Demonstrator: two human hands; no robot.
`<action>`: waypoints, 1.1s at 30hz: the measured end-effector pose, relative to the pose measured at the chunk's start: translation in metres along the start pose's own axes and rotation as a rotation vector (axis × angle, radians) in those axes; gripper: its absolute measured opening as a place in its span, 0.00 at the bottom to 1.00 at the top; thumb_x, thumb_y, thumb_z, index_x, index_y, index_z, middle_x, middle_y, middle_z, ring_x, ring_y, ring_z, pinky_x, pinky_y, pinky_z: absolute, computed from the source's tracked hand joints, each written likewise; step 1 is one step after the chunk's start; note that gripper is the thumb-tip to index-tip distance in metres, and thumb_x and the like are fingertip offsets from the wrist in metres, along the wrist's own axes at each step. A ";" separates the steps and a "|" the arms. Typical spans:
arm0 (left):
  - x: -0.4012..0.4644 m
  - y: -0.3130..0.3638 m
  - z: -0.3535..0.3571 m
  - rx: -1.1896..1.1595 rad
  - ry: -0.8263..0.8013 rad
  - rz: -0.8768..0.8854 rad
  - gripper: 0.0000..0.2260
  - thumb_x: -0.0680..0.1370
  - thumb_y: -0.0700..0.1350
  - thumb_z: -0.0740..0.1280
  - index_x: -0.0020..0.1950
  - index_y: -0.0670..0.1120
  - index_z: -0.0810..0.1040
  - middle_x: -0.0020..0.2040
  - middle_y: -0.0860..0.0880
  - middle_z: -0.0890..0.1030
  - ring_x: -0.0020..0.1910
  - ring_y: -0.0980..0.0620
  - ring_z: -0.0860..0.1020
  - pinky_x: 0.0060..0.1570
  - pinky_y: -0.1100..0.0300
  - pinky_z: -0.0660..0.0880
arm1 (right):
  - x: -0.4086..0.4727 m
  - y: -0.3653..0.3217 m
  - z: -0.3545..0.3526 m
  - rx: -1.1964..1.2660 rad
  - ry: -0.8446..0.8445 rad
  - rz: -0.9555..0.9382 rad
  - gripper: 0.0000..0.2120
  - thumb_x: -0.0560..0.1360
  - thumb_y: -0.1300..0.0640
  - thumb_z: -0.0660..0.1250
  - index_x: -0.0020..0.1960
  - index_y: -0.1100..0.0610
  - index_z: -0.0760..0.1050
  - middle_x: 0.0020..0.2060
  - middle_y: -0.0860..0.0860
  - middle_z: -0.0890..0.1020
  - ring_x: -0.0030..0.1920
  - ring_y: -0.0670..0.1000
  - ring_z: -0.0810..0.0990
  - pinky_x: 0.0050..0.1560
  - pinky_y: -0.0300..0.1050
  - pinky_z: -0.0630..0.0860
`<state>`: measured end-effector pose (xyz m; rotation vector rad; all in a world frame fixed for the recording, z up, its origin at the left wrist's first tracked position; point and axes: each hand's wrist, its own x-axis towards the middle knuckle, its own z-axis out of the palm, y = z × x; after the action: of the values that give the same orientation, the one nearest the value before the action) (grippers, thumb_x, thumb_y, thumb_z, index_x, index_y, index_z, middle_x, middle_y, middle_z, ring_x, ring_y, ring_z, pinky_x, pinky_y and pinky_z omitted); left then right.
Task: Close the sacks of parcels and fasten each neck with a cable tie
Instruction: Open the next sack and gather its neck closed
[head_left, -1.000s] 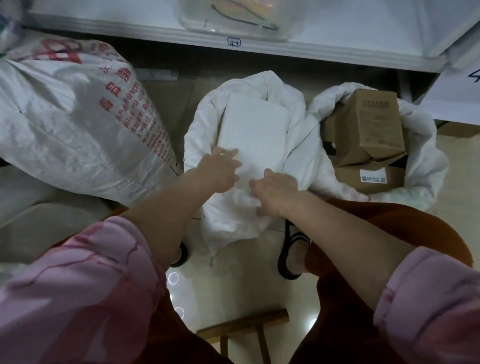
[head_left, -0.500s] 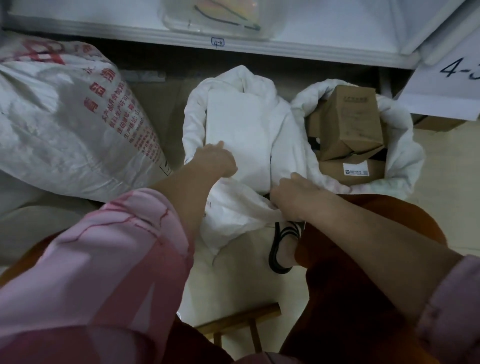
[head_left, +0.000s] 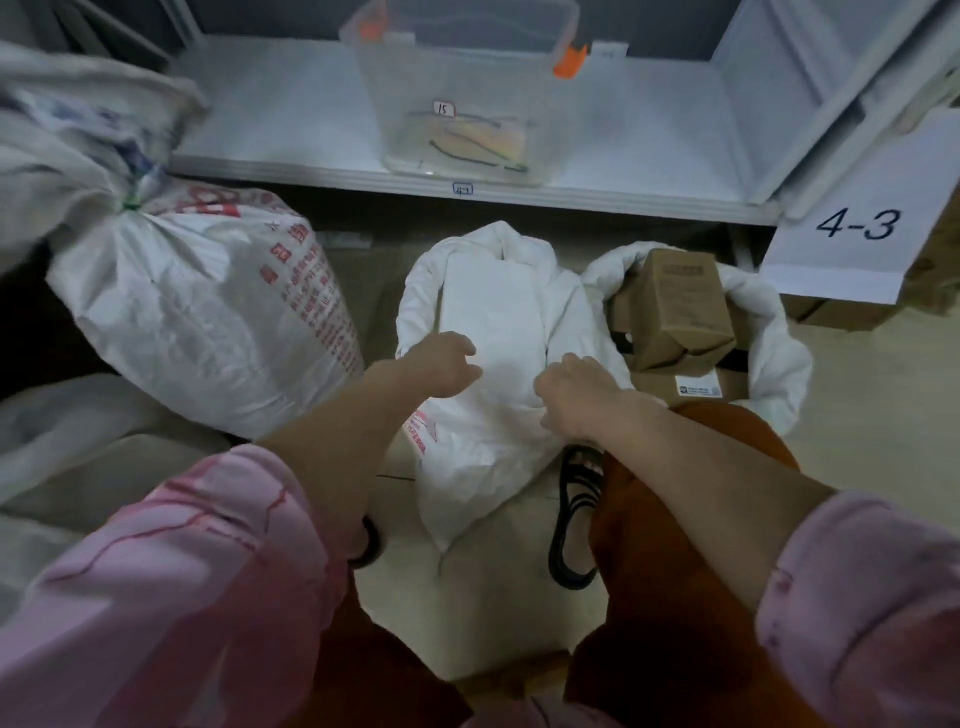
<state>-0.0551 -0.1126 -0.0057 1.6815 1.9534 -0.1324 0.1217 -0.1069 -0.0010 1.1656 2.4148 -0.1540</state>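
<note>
An open white woven sack (head_left: 483, 441) stands on the floor in the middle, with a flat white parcel (head_left: 491, 306) showing in its mouth. My left hand (head_left: 441, 364) grips the sack's rolled rim on the left side. My right hand (head_left: 576, 395) grips the rim on the right side. A second open white sack (head_left: 779, 343) to the right holds brown cardboard boxes (head_left: 675, 306). On the left lies a full white sack with red print (head_left: 208, 322), its neck tied with a green tie (head_left: 130, 205). Cable ties (head_left: 467, 150) lie in a clear bin.
The clear plastic bin (head_left: 457, 93) sits on a white shelf (head_left: 291, 130) behind the sacks. A paper sign reading 4-3 (head_left: 857, 228) hangs at the right. More sacks (head_left: 62, 441) lie at the far left. My sandalled foot (head_left: 576, 499) is beside the middle sack.
The view tilted up, showing the shelf and bin. My right hand moved from the parcel's front to the sack's right rim; my left hand stayed at the left rim.
</note>
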 end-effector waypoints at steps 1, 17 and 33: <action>-0.009 -0.002 -0.005 -0.008 0.014 0.001 0.22 0.80 0.52 0.61 0.72 0.46 0.68 0.73 0.49 0.66 0.72 0.49 0.64 0.69 0.57 0.62 | -0.003 -0.004 -0.004 0.004 0.012 0.004 0.09 0.77 0.58 0.60 0.56 0.58 0.72 0.57 0.55 0.74 0.59 0.56 0.69 0.53 0.45 0.63; -0.162 -0.051 -0.059 -0.095 0.171 -0.004 0.15 0.80 0.49 0.63 0.64 0.45 0.77 0.63 0.47 0.78 0.60 0.49 0.76 0.59 0.58 0.70 | -0.062 -0.113 -0.089 -0.055 0.426 -0.048 0.15 0.77 0.52 0.64 0.62 0.56 0.73 0.60 0.55 0.75 0.59 0.54 0.71 0.55 0.45 0.68; -0.224 -0.173 -0.081 -0.284 0.404 -0.211 0.18 0.79 0.49 0.65 0.68 0.45 0.74 0.67 0.48 0.74 0.65 0.50 0.72 0.66 0.57 0.67 | -0.026 -0.224 -0.154 0.072 0.551 -0.293 0.13 0.76 0.55 0.66 0.60 0.56 0.73 0.58 0.54 0.74 0.57 0.54 0.69 0.50 0.43 0.66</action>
<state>-0.2310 -0.3136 0.1188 1.3910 2.3111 0.4197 -0.0900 -0.2236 0.1266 0.9671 3.0848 -0.0062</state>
